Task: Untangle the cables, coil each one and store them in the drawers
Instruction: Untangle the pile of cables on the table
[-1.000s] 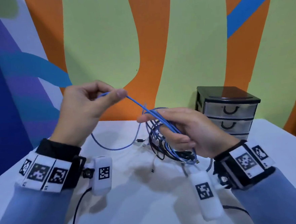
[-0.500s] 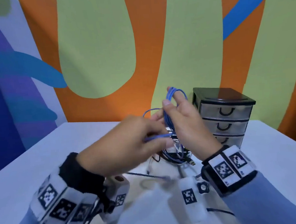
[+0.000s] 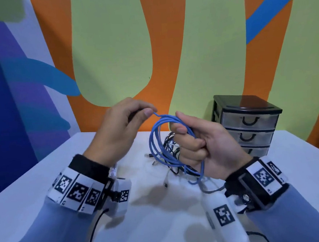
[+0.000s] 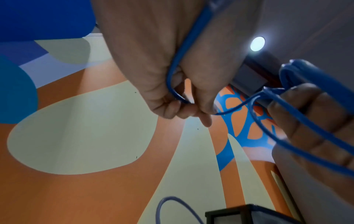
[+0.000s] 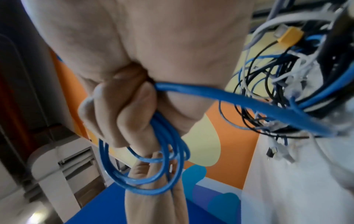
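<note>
Blue cable [image 3: 157, 140] mostly coiled: right hand [image 3: 204, 146] grips several loops above the table [image 3: 36, 178], left hand [image 3: 121, 127] pinches the free end. Judging by this, one cable is nearly coiled and none stored. The tangle [image 3: 171, 157] of black and white leads waits untouched underneath, count unclear. Drawers [image 3: 248, 131]: three, all closed.

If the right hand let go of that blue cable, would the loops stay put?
Probably not: the blue cable looks springy, its loops splaying where the right hand isn't gripping. It seems light, sagging little. The left hand pinches its end, likely stopping unwinding.
</note>
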`<control>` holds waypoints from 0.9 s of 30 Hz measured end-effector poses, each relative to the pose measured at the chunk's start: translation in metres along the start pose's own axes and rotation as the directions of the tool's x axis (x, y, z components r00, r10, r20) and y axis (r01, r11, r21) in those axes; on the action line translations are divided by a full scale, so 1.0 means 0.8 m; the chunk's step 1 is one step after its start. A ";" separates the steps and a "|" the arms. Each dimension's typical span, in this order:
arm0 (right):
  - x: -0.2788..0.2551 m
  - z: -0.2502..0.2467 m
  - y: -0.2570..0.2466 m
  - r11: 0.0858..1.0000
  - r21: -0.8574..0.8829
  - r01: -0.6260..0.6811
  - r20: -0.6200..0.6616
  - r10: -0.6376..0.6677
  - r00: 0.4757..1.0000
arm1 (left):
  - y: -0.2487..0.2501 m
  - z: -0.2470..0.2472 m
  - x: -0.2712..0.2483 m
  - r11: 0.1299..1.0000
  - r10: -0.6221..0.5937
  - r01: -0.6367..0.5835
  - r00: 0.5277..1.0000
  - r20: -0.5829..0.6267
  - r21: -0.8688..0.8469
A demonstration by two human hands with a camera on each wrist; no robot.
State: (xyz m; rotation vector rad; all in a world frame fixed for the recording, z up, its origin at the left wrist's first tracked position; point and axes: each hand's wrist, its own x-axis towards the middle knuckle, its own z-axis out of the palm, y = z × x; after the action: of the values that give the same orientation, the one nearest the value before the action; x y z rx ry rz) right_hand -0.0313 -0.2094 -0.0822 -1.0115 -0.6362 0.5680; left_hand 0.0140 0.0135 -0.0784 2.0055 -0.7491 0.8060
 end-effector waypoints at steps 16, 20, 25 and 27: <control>0.008 -0.014 0.000 0.995 -0.032 0.094 -0.256 -0.099 0.962 | 0.024 -0.019 -0.006 0.909 -0.252 0.383 0.818 0.517 -0.162; 0.004 -0.022 -0.016 0.931 -0.340 0.135 -0.417 -0.278 0.865 | 0.009 -0.036 -0.004 0.948 -0.307 0.267 0.911 0.275 0.175; 0.007 -0.046 -0.017 0.803 -0.581 0.132 -0.579 -0.521 0.627 | -0.015 -0.062 0.002 0.925 -0.161 0.275 0.908 -0.387 0.261; 0.012 -0.052 -0.010 0.729 -0.683 0.047 -0.597 -0.595 0.538 | -0.008 -0.065 0.003 0.960 -0.127 0.237 0.849 -0.513 0.153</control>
State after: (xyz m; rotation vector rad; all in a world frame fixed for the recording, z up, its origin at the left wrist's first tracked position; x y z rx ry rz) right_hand 0.0061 -0.2303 -0.0888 -1.5459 -0.1572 -0.5312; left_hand 0.0065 0.0604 -0.0567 1.8857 -0.1707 1.2652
